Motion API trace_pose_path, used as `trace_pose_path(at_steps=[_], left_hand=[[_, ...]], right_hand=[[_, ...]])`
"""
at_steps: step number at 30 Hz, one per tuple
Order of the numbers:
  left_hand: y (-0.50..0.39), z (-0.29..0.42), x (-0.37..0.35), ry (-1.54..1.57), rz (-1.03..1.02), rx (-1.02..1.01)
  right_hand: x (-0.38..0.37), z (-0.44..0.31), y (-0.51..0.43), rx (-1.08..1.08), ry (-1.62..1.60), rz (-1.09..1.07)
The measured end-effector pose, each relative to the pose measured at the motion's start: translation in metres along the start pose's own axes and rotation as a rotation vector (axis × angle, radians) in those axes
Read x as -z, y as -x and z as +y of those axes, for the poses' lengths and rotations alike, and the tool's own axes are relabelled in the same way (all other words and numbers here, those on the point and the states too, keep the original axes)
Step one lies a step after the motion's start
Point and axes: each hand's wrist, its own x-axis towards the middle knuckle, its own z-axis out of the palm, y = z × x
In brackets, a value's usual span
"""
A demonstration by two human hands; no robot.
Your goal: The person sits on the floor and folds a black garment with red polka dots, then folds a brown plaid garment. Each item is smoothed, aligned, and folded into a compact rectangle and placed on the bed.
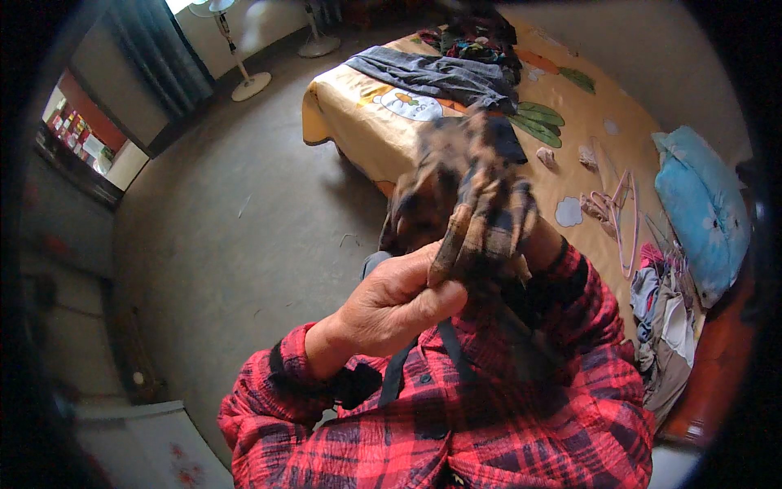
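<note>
A brown and black plaid cloth garment (489, 214) is bunched up in front of my chest, its far part blurred. The edge of it is pinched between the thumb and fingers of my left hand (397, 299). My right hand (545, 243) shows only near the wrist; its fingers are hidden behind or inside the garment's folds. Beyond the garment, a grey pair of trousers or similar garment (434, 73) lies spread over the corner of the bed (348, 137), which has a yellow printed sheet. A dark folded cloth (510, 140) lies just past the plaid one.
To the right on the bed are pink hangers (629, 226), small crumpled cloths (545, 157), a blue pillow (702, 214) and a heap of clothes on hangers (669, 330). More dark clothes (482, 30) lie at the far end. A standing fan (250, 85) is on the concrete floor (244, 214).
</note>
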Motion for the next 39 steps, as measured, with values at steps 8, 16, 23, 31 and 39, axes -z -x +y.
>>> trace_pose_path(at_steps=[8,16,23,31,39], left_hand=[[-0.009,0.012,-0.024,-0.161,-0.281,-0.332],[-0.009,0.008,-0.046,-0.008,-0.509,-0.316],[-0.001,0.003,-0.030,-0.067,-0.300,-0.258],[-0.013,-0.032,0.012,-0.679,0.595,0.033],[-0.018,-0.055,0.011,-0.321,0.254,0.247]], right_hand=[[-0.036,0.005,0.015,0.243,0.414,0.077],[-0.051,0.026,0.018,0.263,0.785,0.078],[-0.050,0.038,0.016,0.233,0.847,0.042],[-0.047,0.036,0.000,0.242,0.855,0.015],[-0.044,0.049,0.003,0.242,0.871,0.009]])
